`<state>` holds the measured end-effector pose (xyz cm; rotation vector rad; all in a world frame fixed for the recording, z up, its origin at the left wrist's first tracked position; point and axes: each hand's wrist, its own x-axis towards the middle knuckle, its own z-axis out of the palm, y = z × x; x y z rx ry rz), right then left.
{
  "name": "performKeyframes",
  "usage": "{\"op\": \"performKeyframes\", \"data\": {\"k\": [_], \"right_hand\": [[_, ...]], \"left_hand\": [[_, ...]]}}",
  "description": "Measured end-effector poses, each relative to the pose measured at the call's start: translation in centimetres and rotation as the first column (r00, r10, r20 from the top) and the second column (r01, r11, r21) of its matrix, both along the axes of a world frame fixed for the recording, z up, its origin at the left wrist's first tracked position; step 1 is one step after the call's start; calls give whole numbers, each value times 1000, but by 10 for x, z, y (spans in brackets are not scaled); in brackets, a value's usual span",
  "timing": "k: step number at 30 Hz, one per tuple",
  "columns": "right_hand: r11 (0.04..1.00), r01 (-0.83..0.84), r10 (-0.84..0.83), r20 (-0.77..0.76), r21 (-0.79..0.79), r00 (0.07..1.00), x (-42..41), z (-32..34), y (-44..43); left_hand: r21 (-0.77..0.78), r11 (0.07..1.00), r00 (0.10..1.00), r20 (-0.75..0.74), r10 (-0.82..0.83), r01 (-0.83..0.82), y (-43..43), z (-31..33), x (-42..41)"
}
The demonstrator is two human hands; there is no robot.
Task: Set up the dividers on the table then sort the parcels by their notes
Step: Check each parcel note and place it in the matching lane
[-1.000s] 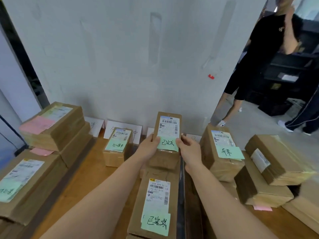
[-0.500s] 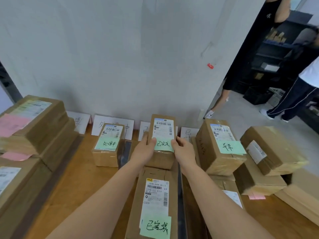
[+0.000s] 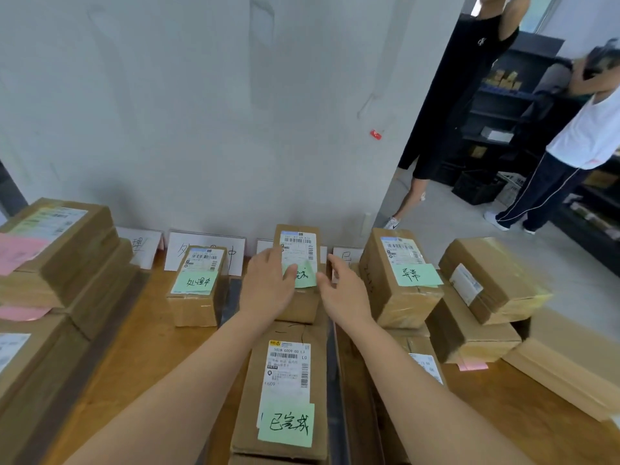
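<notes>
**Parcel** (image 3: 298, 245): oblong box of brown corrugated card, lying flat on the wood-grain tabletop (image 3: 134, 347). Its far end is close to the pale wall (image 3: 201, 129). A white barcode label is on top, with a pale green paper note (image 3: 307, 276), handwritten in black, stuck over the label's near end. It sits in the same spot as half a second before.

**Left hand** (image 3: 268, 290): rests on the parcel's left edge, fingers straight and spread, thumb lying on the note, gripping nothing. Half a second before, it clasped that side.

**Right hand** (image 3: 345, 293): just right of the parcel, fingers loose and apart, fingertips near the note. Whether they touch the box cannot be told. Earlier it clasped the right side.

**Long parcel** (image 3: 288, 374): directly in front of the parcel. Same brown card, with a white label and a green slip (image 3: 287, 424) at its near end.

**Left parcel** (image 3: 194, 310): squat taped box to the left of the parcel, with a green slip on top.

**Right parcel** (image 3: 385, 297): to the right of the parcel, wrapped in glossy tape, green-slipped, resting on other boxes.

**Dividers**: dark, flat, smooth strips lying on the tabletop. One (image 3: 231, 297) is just left of the parcel. The other (image 3: 333, 380) is to its near right, alongside the long parcel.

**Cards** (image 3: 204, 250): white paper, handwritten, standing against the wall behind and to the left of the parcel.

**Stack** (image 3: 67, 263): brown boxes far left of the parcel, carrying pink slips (image 3: 20, 253).
</notes>
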<state>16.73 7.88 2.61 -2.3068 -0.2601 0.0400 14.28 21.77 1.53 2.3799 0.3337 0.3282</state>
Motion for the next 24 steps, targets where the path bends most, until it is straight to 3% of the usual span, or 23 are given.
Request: {"op": "performKeyframes", "data": {"k": [4,9,24], "right_hand": [[986,-68,92,161,-151,983,-14,19,-28],[958,-21,106,283,-285,953,-32,43,-84],[874,148,21,341,-463,940,-105,77,-311]], "left_hand": [[261,964,999,8,-54,50,-25,24,-11],[478,873,994,10,-108,90,-69,48,-28],[620,771,969,67,-236,145,-271,87,-97]]}}
